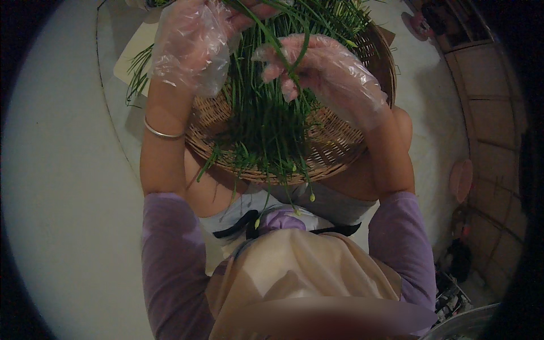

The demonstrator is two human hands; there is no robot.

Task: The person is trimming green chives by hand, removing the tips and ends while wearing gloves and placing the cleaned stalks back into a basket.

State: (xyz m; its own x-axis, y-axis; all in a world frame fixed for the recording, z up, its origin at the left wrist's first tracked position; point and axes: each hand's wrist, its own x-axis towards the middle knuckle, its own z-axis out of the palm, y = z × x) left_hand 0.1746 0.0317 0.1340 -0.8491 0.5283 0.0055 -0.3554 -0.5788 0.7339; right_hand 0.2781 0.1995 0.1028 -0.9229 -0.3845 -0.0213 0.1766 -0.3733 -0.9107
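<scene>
A round wicker basket [340, 159] rests across my lap, heaped with long green garlic chives [263, 110], some tipped with pale buds that hang over the near rim. Both my hands wear clear plastic gloves. My left hand [191, 42] is raised over the basket's left side, palm partly up; chive stems pass by its fingers, which reach the picture's top edge. Over the right part of the heap, my right hand [318, 72] has its fingers curled around a few chive stems. What exactly the left fingers hold is hard to tell.
Left of the basket, more chives [138, 76] lie over a pale board or sheet [127, 55]. A container shows partly at the top left. A pink basin [461, 180] stands by the tiled wall [493, 127] at the right, with dark clutter below it.
</scene>
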